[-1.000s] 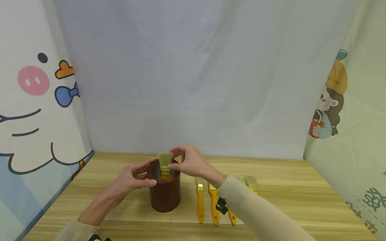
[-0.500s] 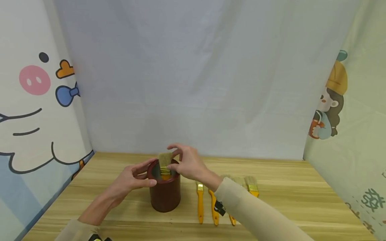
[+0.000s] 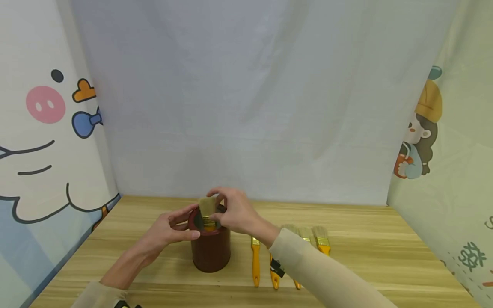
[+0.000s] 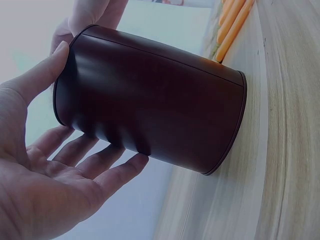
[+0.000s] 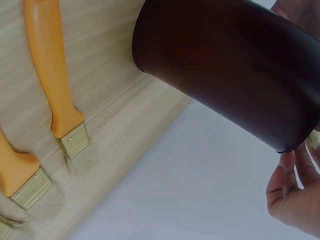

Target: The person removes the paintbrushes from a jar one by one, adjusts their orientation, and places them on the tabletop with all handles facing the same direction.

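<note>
A dark brown-red cylindrical pot (image 3: 211, 252) stands upright on the table, its mouth facing up. My left hand (image 3: 169, 229) holds it near the rim, thumb on the near side and fingers round the left side; the left wrist view shows the fingertips against the smooth wall (image 4: 145, 100). A flat paintbrush (image 3: 207, 206) stands bristles up in the pot's mouth, leaning slightly left. Its orange handle goes down inside, mostly hidden. My right hand (image 3: 235, 211) pinches it near the brass-coloured ferrule, thumb in front. In the right wrist view, that hand (image 5: 297, 192) is partly cut off.
Several more orange-handled paintbrushes lie right of the pot, bristles pointing away, among them a narrow one (image 3: 256, 265) and a wide one (image 3: 322, 239). My right sleeve (image 3: 308, 261) covers part of them. A grey-white cloth (image 3: 246, 107) hangs behind the wooden table (image 3: 366, 256).
The right hand has shifted slightly left, and the paintbrush in the pot has moved left with it and tilts a little more. The left hand and the pot stay in place.
</note>
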`<state>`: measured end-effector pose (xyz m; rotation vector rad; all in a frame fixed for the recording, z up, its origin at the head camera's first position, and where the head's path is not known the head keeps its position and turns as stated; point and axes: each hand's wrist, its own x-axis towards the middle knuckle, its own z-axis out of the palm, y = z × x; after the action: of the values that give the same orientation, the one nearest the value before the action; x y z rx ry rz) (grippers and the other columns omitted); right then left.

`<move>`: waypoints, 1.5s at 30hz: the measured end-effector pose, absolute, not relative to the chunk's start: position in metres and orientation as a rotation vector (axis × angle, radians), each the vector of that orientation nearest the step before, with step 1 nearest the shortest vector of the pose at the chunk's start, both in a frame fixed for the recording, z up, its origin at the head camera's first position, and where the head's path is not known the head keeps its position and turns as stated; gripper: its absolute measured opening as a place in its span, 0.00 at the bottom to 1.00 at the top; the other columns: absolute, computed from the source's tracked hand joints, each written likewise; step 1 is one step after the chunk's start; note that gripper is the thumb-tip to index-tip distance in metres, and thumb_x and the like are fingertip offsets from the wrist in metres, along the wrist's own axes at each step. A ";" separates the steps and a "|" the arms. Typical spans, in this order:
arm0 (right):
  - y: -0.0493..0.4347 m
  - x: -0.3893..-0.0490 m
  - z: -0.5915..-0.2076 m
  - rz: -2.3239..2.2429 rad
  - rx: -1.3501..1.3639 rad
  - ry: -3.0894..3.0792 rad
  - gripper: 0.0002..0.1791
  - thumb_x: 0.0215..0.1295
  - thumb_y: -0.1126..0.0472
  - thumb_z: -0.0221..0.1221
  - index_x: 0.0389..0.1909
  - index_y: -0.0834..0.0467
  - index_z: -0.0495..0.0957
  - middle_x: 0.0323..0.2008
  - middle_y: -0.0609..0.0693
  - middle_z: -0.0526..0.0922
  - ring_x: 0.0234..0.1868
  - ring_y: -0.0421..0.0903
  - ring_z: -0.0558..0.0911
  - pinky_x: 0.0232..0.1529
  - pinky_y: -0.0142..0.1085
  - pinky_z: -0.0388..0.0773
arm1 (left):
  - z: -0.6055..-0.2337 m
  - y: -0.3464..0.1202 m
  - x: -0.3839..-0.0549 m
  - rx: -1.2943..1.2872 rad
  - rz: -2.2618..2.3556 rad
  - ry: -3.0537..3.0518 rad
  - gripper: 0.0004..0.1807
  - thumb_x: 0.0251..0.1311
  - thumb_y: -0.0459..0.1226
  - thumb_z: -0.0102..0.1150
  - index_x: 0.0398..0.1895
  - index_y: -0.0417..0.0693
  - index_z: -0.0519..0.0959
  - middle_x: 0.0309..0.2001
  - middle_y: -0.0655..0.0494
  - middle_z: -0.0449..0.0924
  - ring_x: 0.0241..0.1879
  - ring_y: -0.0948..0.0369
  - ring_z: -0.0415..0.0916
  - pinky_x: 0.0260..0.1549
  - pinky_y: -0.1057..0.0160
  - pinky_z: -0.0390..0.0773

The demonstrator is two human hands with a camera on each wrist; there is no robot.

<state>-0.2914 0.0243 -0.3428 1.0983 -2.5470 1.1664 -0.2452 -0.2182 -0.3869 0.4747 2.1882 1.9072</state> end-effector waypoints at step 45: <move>0.025 -0.279 -0.335 1.353 1.208 -2.398 0.27 0.64 0.74 0.71 0.63 0.58 0.79 0.43 0.53 0.87 0.37 0.42 0.88 0.40 0.33 0.84 | -0.387 -0.220 -0.245 0.481 1.930 2.162 0.48 0.67 0.37 0.71 0.85 0.43 0.55 0.80 0.36 0.55 0.76 0.36 0.58 0.65 0.48 0.75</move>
<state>-0.2794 0.0246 -0.3351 1.2078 -2.3980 1.3534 -0.2446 -0.2198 -0.3871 0.4809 2.1621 1.9303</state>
